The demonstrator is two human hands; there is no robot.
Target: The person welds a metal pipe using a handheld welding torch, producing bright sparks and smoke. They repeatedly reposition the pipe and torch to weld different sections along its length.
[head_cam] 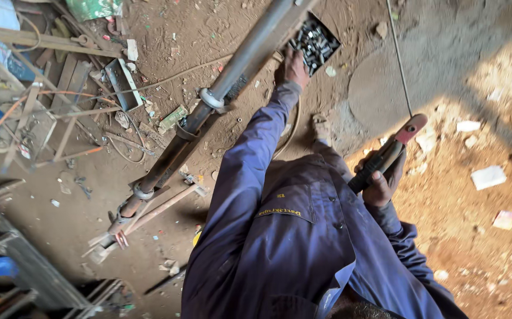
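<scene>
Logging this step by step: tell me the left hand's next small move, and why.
Probably close the left hand on one small piece and lift it out. It rests at the edge of the open box of metal pieces beside the long pipe, while the right hand grips the electrode holder, held clear.

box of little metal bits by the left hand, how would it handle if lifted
Probably heavy for its size: the box looks packed with metal pieces. They seem loose, so tilting would likely shift or spill them. The left hand touches its edge.
</scene>
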